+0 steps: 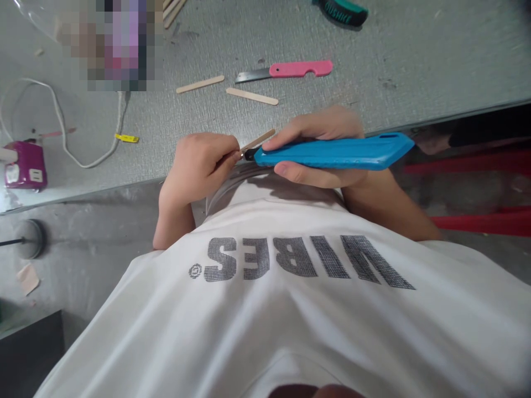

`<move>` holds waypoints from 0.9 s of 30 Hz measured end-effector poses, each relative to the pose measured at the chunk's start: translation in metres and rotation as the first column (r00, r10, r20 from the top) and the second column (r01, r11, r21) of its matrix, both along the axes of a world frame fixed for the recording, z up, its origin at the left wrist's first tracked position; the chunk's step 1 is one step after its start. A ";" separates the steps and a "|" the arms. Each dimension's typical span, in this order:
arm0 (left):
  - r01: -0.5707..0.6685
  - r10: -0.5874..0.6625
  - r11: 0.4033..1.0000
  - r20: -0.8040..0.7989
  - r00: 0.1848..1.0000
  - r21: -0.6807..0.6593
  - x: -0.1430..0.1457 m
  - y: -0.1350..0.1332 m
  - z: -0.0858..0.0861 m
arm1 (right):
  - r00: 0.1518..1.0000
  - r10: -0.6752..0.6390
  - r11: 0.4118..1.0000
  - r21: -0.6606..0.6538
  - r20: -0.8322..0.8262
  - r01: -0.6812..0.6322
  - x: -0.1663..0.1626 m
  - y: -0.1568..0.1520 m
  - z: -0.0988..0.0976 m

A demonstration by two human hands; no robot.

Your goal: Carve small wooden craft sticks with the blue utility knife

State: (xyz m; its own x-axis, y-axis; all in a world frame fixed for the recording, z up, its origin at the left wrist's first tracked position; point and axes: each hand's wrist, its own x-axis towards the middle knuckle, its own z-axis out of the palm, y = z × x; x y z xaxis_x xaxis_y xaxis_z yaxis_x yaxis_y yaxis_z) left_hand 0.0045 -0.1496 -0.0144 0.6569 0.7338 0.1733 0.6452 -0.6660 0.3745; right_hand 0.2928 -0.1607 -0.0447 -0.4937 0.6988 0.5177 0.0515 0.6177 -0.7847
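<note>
My left hand [201, 163] is closed, thumb and fingers pinching a wooden craft stick [261, 139] close to the table's front edge. In my right hand [327, 135] lies a blue box cutter [332, 153], its dark tip pointing left towards my left fingertips. The far end of the stick shows above the cutter; its near end is hidden by my left fingers. Just beyond my hands, two more craft sticks [252, 97] lie flat. Behind them rests a folding knife [301, 69] with a pink handle, its blade out to the left.
The grey textured table [398, 77] ends just before my body. A white cable [62, 119] with a yellow tag [126, 138] and a purple plug adapter [27, 166] are at left. A dark green object [346, 12] lies at the back; several sticks [173, 12] are at the far left.
</note>
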 end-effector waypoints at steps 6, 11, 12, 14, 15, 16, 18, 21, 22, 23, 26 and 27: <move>0.028 -0.027 1.000 -0.042 0.999 0.010 -0.004 0.003 0.000 | 0.999 -0.027 0.997 0.070 0.027 0.025 -0.004 -0.002 0.002; 0.037 -0.035 0.998 -0.042 0.998 0.044 -0.003 0.004 -0.003 | 0.993 -0.110 0.985 0.141 0.045 0.103 -0.009 -0.008 0.004; 0.042 -0.041 0.998 -0.026 0.999 0.050 -0.003 0.004 -0.003 | 0.989 -0.133 0.984 0.128 0.061 0.125 -0.010 -0.009 0.004; 0.047 -0.047 0.997 -0.002 0.999 0.060 -0.003 0.004 -0.004 | 0.981 -0.170 0.981 0.109 0.090 0.160 -0.011 -0.011 0.004; 0.046 -0.046 0.997 -0.001 0.999 0.061 -0.003 0.004 -0.004 | 0.979 -0.180 0.980 0.104 0.098 0.170 -0.011 -0.012 0.003; 0.042 -0.042 0.997 -0.009 0.999 0.057 -0.003 0.004 -0.003 | 0.978 -0.185 0.979 0.104 0.093 0.176 -0.012 -0.012 0.003; 0.030 -0.028 0.999 -0.038 0.999 0.045 -0.003 0.003 -0.002 | 0.981 -0.185 0.979 0.104 0.064 0.178 -0.014 -0.012 0.001; 0.013 -0.011 0.999 -0.070 0.998 0.032 -0.002 0.003 -0.001 | 0.987 -0.161 0.980 0.120 -0.012 0.161 -0.016 -0.010 -0.001; 0.010 -0.008 0.999 -0.070 0.997 0.034 -0.002 0.002 -0.001 | 0.988 -0.151 0.980 0.127 -0.030 0.154 -0.017 -0.010 -0.001; 0.009 -0.006 0.999 -0.069 0.998 0.037 -0.002 0.002 -0.001 | 0.989 -0.141 0.981 0.130 -0.039 0.145 -0.018 -0.010 -0.001; 0.010 -0.006 0.999 -0.066 0.998 0.048 -0.003 0.003 -0.002 | 0.990 -0.133 0.979 0.148 -0.053 0.139 -0.020 -0.011 0.002; 0.013 -0.010 0.998 -0.062 0.998 0.053 -0.004 0.004 -0.003 | 0.990 -0.135 0.978 0.152 -0.048 0.141 -0.020 -0.011 0.003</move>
State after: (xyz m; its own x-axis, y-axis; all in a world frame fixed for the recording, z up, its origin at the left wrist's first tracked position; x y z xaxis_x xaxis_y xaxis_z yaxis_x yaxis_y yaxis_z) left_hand 0.0008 -0.1460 -0.0175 0.6761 0.7167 0.1711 0.6579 -0.6917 0.2978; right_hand 0.2729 -0.1720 -0.0417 -0.3766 0.6687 0.6412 0.1174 0.7210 -0.6829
